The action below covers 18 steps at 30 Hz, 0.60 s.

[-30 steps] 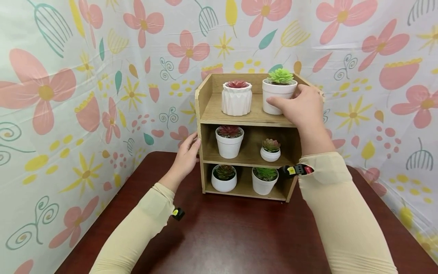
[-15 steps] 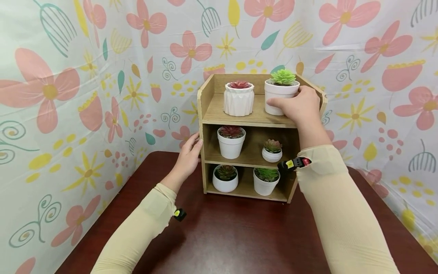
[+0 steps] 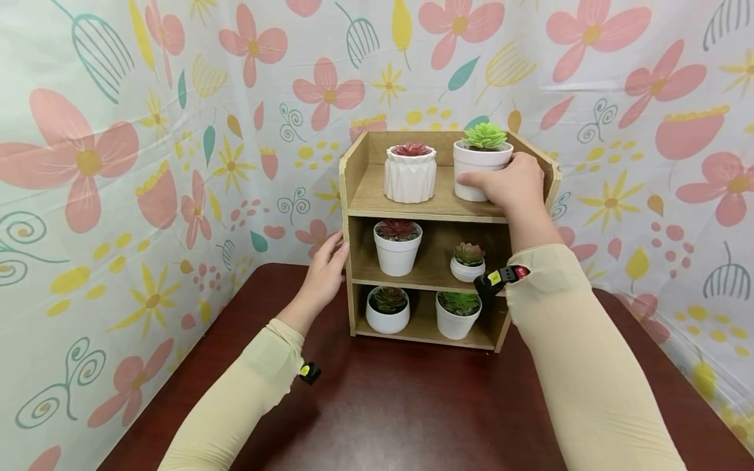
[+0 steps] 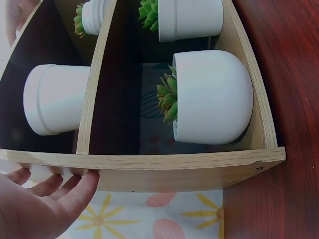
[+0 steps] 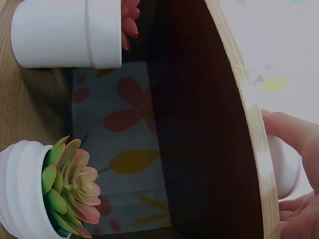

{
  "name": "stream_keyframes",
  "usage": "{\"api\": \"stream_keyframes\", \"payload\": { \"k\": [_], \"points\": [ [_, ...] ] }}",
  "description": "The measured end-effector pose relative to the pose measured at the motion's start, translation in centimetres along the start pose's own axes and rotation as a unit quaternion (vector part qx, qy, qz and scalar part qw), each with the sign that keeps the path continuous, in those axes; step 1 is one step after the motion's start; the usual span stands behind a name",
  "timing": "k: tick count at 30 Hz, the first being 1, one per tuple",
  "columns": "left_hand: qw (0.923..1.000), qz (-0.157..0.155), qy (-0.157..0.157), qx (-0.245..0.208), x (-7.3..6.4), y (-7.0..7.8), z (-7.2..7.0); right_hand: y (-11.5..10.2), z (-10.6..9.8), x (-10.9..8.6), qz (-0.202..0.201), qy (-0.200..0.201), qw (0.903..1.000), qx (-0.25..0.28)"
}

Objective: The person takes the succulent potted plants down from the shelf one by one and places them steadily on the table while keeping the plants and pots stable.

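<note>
Fingers of the right hand [image 3: 518, 186] are clamped on a white tapered pot with a bright green succulent [image 3: 478, 169]: thumb across its near face, the rest round the right side, tips hidden. Pot is upright, top tier, right end of a three-tier light-wood shelf unit [image 3: 436, 245]. Left hand [image 3: 324, 269]: nothing held, fingers extended, slightly apart, tips against the unit's outer left panel [image 4: 164, 179].

Same tier, left of the held pot and apart from it: white fluted pot with a red succulent [image 3: 410, 180]. Middle tier: white rimmed pot with a dark red succulent [image 3: 397, 254] left, small white ribbed pot with a green-pink succulent [image 3: 468, 268] right. Bottom tier: round white bowl with a dark green succulent [image 3: 387, 318] left, white pot with a green leafy plant [image 3: 457, 322] right. Unit stands on a dark red-brown worktop [image 3: 400, 405], white floral cloth [image 3: 377, 39] behind.

View differences: only head shows the bright green leaves and the fluted pot. Right wrist gets just a slice of white pot between the fingers, past the panel edge; mostly looks into the middle tier. Left wrist shows the fingertip contact on the panel, which head mostly hides. Both wrist views also catch floral print at the back of the compartments; head doesn't.
</note>
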<state>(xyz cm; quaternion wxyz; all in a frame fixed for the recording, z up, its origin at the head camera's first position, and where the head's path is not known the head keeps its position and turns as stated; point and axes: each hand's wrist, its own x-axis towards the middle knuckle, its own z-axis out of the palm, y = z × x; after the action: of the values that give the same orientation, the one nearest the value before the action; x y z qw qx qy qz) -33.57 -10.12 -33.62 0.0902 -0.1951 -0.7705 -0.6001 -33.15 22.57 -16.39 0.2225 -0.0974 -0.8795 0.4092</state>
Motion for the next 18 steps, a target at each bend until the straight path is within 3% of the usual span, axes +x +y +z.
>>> {"api": "stream_keyframes", "payload": {
  "k": [18],
  "points": [
    [0.9997,-0.007,0.001,-0.021,-0.07,0.01,0.31,-0.01,0.08,-0.32,-0.013,0.006,0.9999,0.006]
  ]
}}
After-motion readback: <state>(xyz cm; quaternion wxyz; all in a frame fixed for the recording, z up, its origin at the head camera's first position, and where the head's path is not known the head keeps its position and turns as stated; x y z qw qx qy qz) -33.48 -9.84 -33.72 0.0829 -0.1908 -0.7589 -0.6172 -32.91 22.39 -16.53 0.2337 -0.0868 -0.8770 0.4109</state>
